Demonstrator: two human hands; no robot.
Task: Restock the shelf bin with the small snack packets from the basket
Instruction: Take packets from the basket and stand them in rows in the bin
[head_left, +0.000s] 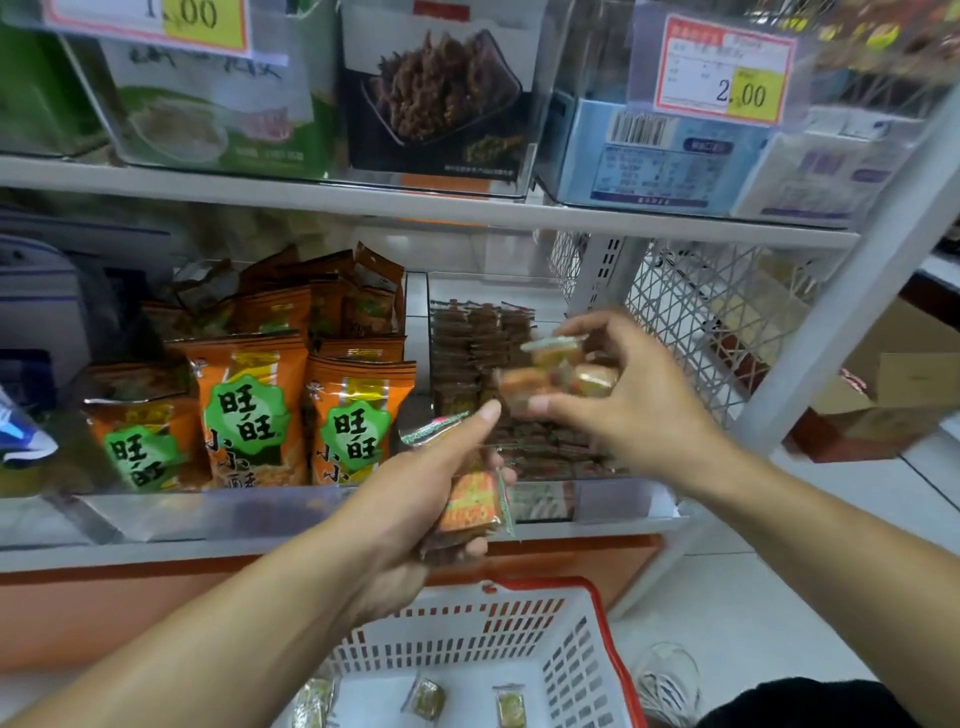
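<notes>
**Packet Transfer at Shelf Bin: Handling Notes**

I see the right hand (628, 395) held over the shelf bin (519, 395), fingers curled around a cluster of about 3 small snack packets (558, 371). The left hand (441, 478) grips a stack of packets (472, 501) in front of the bin's front edge. At least 3 loose packets (428, 699) remain in the basket (587, 649) below.

Handling judgement: the packets look light, soft and film-wrapped, so likely slippery. Pinch across the flat faces, not the crimped ends. Release low into the bin, onto the rows already there, to avoid scatter.
</notes>
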